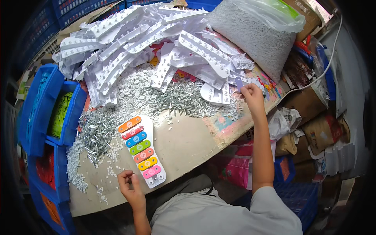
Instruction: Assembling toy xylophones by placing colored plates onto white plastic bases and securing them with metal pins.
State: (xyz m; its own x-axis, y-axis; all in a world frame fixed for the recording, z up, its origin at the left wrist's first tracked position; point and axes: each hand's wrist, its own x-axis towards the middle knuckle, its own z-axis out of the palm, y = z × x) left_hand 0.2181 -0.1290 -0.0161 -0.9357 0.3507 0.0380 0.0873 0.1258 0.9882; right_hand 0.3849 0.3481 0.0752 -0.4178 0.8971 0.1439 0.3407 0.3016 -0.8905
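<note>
In my right hand [253, 96] is a small purple bar [239, 83], pinched between thumb and fingers near the table's right edge. My left hand [132, 188] is at the table's front edge, its fingers loosely curled and the thumb apart; I see nothing in it. Just beyond it lies a toy xylophone [145, 154] with a white tapered base. Several coloured bars with metal screws cross it, from an orange bar [129, 123] at the far end to a pink bar [152, 171]. Below the pink bar, bare pegs show on the near end.
White plastic bases [137, 35] are heaped across the back. Before them spread screws [178, 98] and small white caps [135, 84]. Blue bins [74, 105] with coloured bars line the left. A clear sack of grey-white pieces [250, 35] stands back right; cartons [307, 102] lie beyond the right edge.
</note>
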